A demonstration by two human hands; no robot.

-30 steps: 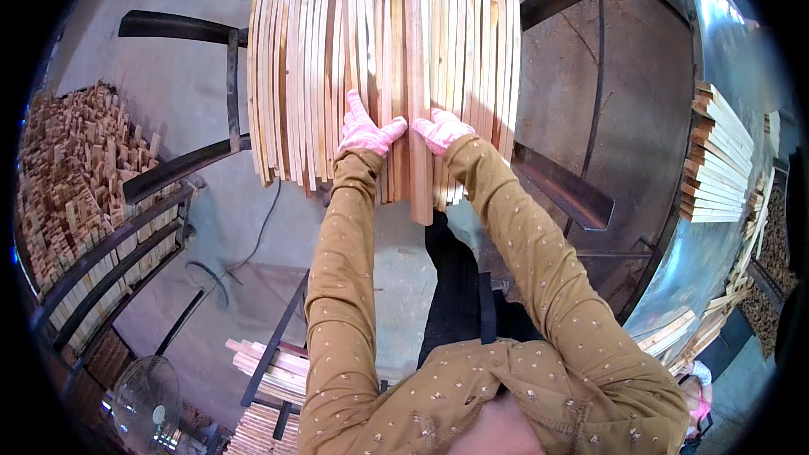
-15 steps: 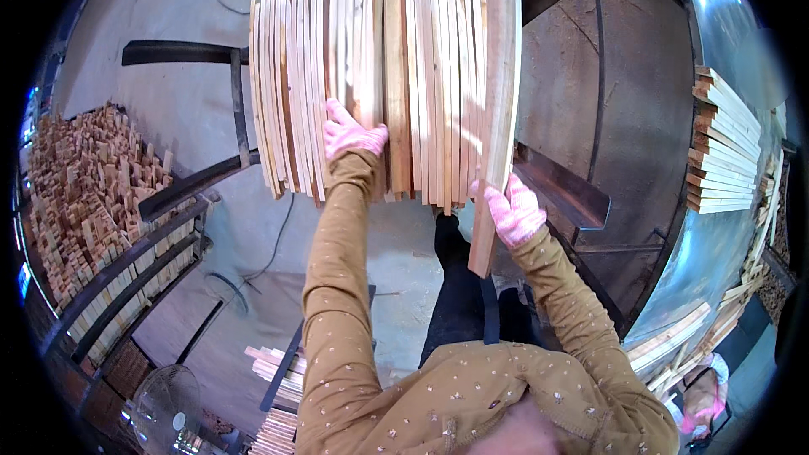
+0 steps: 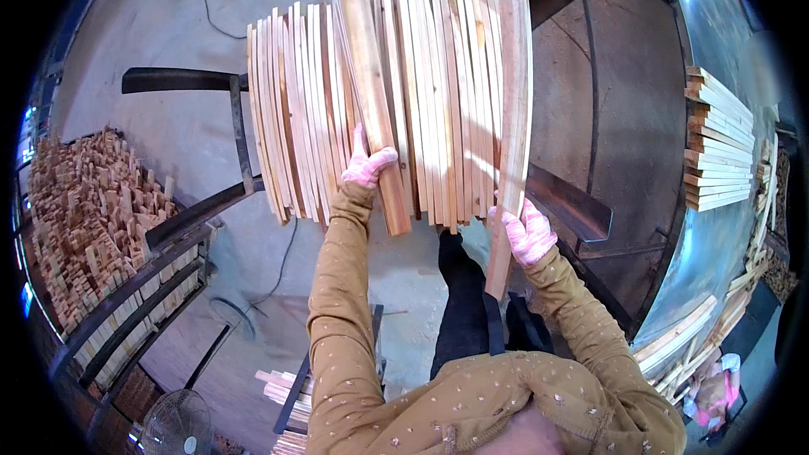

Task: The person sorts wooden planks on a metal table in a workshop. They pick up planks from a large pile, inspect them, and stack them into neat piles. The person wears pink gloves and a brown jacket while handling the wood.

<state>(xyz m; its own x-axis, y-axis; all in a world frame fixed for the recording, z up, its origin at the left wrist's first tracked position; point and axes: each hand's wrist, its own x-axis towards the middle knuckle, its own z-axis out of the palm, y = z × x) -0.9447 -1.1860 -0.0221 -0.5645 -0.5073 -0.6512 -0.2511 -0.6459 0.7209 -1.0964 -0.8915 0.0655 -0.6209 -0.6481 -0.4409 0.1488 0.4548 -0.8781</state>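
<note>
A row of long pale wooden slats (image 3: 438,101) lies side by side across a black metal rack (image 3: 185,80). My left hand (image 3: 366,164), in a pink glove, grips a wider reddish slat (image 3: 375,93) that is raised and tilted above the row. In a pink glove too, my right hand (image 3: 527,232) holds a long slat (image 3: 510,135) at the row's right edge, its near end sticking out toward me past the others.
A heap of small wood blocks (image 3: 80,211) fills shelves at the left. Stacked boards (image 3: 716,147) sit on a shiny metal surface at the right. More slats (image 3: 282,388) and a fan (image 3: 177,421) lie below. A cable (image 3: 211,17) runs over the concrete floor.
My right hand pulled one slat out and moved it to the row's right edge. My left hand has lifted a wider slat out of the row's middle.
</note>
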